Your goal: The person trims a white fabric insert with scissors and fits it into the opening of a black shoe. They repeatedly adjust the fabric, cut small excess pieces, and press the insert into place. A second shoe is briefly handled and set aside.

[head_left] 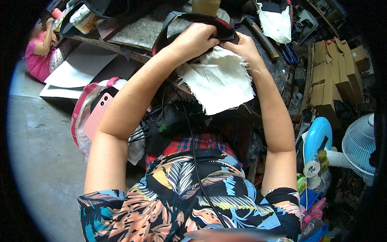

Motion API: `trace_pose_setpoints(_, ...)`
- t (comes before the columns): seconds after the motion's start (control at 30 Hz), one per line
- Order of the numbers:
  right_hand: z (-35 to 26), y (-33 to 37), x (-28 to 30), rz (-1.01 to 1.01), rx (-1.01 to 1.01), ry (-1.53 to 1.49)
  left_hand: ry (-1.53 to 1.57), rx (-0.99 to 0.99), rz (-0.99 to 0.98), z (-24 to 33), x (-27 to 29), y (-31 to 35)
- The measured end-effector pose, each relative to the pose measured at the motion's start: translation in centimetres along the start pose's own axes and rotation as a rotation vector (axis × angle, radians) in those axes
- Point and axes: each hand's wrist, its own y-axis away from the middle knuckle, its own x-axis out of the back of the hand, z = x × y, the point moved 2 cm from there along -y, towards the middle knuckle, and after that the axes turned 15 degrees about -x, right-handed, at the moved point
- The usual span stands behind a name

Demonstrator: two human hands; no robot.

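Note:
My left hand (196, 39) is closed on a black curved band (171, 21) with red along its edge, which loops up and around beyond my fingers. Close by on the right, my right hand (244, 49) pinches the same band, its fingertips almost meeting the left ones. A white cloth (219, 82) with frayed edges hangs just below both hands toward my lap. Whether the cloth is attached to the band or pinched with it is hidden by my fingers.
The worktable holds a stone slab (139, 36), a jar (205, 6), a hammer (263, 38), another white cloth (275, 23) and blue-handled scissors (290, 54). Cardboard (332, 72) and a fan (360, 143) stand right. A pink phone (98, 113) lies left; a person (38, 54) sits beyond.

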Motion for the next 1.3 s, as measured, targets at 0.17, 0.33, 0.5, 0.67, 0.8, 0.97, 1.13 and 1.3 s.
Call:
trace_pose_setpoints(0.17, 1.2, -1.1, -0.1, 0.080, 0.071, -0.017, -0.006, -0.046, -0.006, 0.2, 0.4, -0.5)
trace_pose_setpoints(0.33, 1.7, -1.5, -0.1, 0.038, 0.086, -0.048, -0.166, -0.013, 0.049, 0.6, -0.6, -0.7)
trace_pose_setpoints(0.5, 0.4, -0.8, 0.9, -0.004, 0.079, -0.103, -0.101, -0.005, 0.041, 0.7, -0.2, -0.7)
trace_pose_setpoints(0.67, 0.1, 0.0, 1.4, -0.070, -0.024, -0.245, -0.101, -0.032, 0.041, 1.0, -0.3, -0.7)
trace_pose_setpoints(0.8, 0.1, -0.5, 1.0, -0.015, 0.045, -0.095, -0.102, -0.011, 0.076, 0.3, -0.8, -1.0)
trace_pose_setpoints(0.97, 0.2, -0.7, 0.9, 0.157, 0.085, 0.174, -0.142, -0.013, 0.073, -0.1, -0.7, -1.4)
trace_pose_setpoints(1.13, 0.9, -0.6, 0.7, 0.175, 0.024, 0.165, 0.062, 0.087, 0.010, -0.1, 0.4, -1.0)
trace_pose_setpoints(1.3, 1.6, -1.1, 0.7, -0.036, 0.015, -0.050, -0.036, -0.035, -0.044, 0.0, 0.1, -0.9)
